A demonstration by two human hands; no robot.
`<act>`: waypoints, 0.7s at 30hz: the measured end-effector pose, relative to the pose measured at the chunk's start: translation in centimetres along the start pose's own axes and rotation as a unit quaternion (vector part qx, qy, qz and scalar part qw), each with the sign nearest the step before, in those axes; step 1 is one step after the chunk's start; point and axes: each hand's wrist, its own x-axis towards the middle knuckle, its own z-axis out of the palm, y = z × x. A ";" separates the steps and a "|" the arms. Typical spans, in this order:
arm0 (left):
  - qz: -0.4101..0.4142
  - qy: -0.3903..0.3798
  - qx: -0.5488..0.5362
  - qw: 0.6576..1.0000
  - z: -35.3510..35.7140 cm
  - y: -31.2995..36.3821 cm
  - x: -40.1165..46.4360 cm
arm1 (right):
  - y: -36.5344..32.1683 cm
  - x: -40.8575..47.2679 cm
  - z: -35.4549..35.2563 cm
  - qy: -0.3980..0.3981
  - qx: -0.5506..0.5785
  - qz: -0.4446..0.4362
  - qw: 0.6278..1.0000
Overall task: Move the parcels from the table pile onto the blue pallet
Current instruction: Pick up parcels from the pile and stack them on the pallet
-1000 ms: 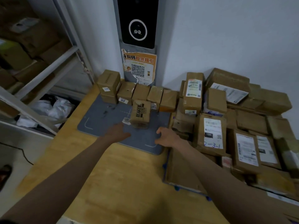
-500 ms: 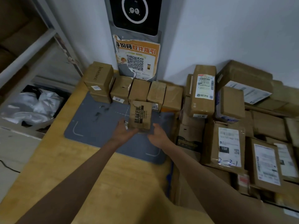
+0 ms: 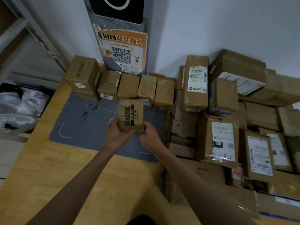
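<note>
A small brown parcel printed "MAKEUP" (image 3: 130,115) stands on the grey mat (image 3: 84,125) on the wooden table. My left hand (image 3: 117,135) grips its near left lower corner and my right hand (image 3: 148,135) grips its near right lower corner. Behind it a row of several brown parcels (image 3: 128,86) lines the back of the mat. To the right lies a large heap of parcels (image 3: 224,140); only a thin blue edge of the pallet (image 3: 164,174) shows beneath them.
The wooden table (image 3: 48,179) stretches toward me. A kiosk post with an orange QR poster (image 3: 123,51) stands at the wall. A metal shelf (image 3: 14,34) rises at the left, with white plastic bags (image 3: 21,108) on the floor below it.
Both hands have reached forward from the mat and closed on the MAKEUP parcel. The view has moved closer to the table.
</note>
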 end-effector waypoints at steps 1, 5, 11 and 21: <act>0.006 0.006 0.004 1.000 -0.2 0.2 -0.6 | 0.0 -0.6 -0.2 0.007 0.003 -0.008 1.000; 0.042 0.003 0.003 0.999 -0.7 1.0 -3.3 | 0.0 -3.7 -1.7 0.036 0.011 -0.049 0.998; 0.109 -0.015 -0.007 0.994 0.0 2.9 -7.5 | 0.8 -9.3 -4.2 0.114 0.008 -0.113 0.987; 0.097 -0.115 -0.061 0.987 4.7 7.5 -10.2 | 3.7 -14.5 -9.1 0.226 0.035 -0.126 0.965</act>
